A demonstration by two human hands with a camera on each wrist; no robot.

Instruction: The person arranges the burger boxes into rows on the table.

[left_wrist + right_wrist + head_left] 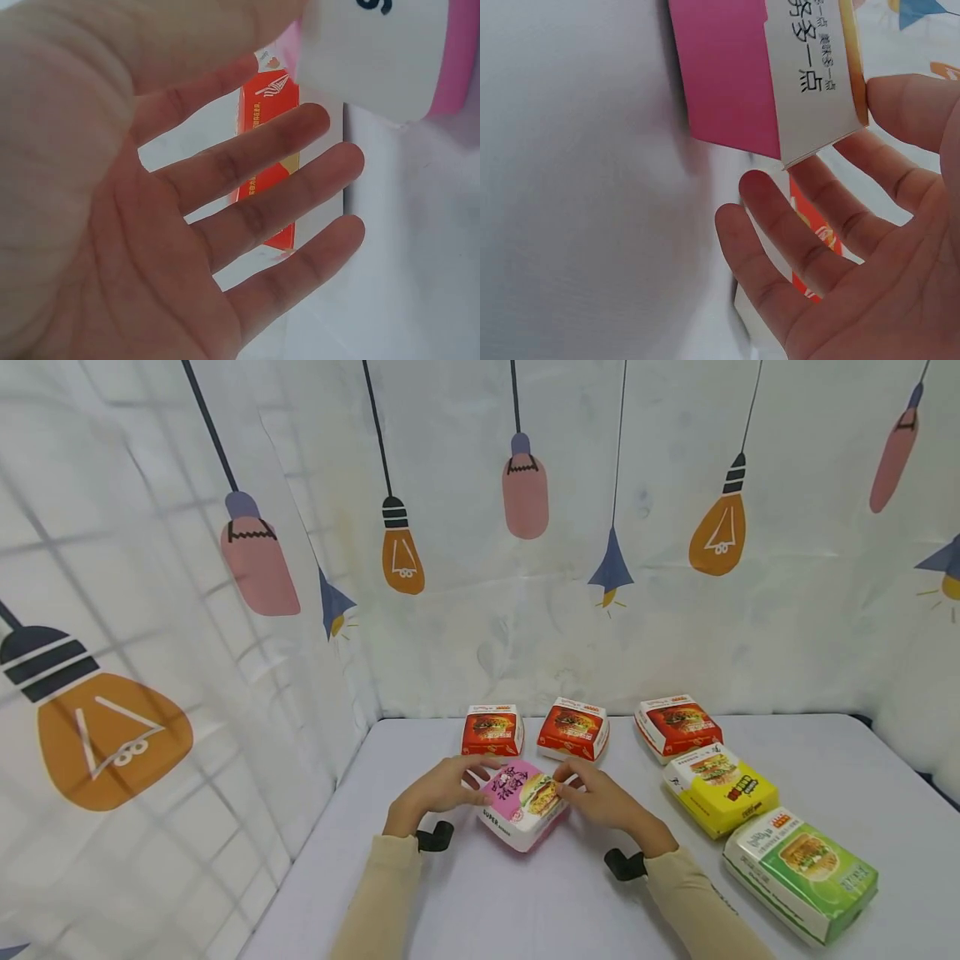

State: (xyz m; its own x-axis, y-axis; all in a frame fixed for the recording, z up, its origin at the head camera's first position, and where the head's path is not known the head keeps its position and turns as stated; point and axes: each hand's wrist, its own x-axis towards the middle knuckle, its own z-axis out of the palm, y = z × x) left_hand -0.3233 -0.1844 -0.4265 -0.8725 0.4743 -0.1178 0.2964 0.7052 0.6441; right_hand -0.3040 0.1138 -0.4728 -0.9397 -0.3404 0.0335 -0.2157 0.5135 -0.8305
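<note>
A pink and white burger box (522, 803) with a burger picture and dark lettering stands at an angle on the table between both hands. My left hand (448, 785) holds its left corner, thumb on the near side and forefinger toward the back; the other fingers stretch out spread in the left wrist view. At the opposite corner, my right hand (600, 792) has its thumb at the top edge and its forefinger behind the box (810, 82). The remaining right fingers extend loosely past it.
Red burger boxes stand along the back: one at left (492, 732), one mid-table (573, 729), one farther right (678, 727). From that last one, a yellow box (722, 789) and a green box (802, 872) run toward the front right. A lamp-patterned curtain (457, 643) borders the white table (322, 910).
</note>
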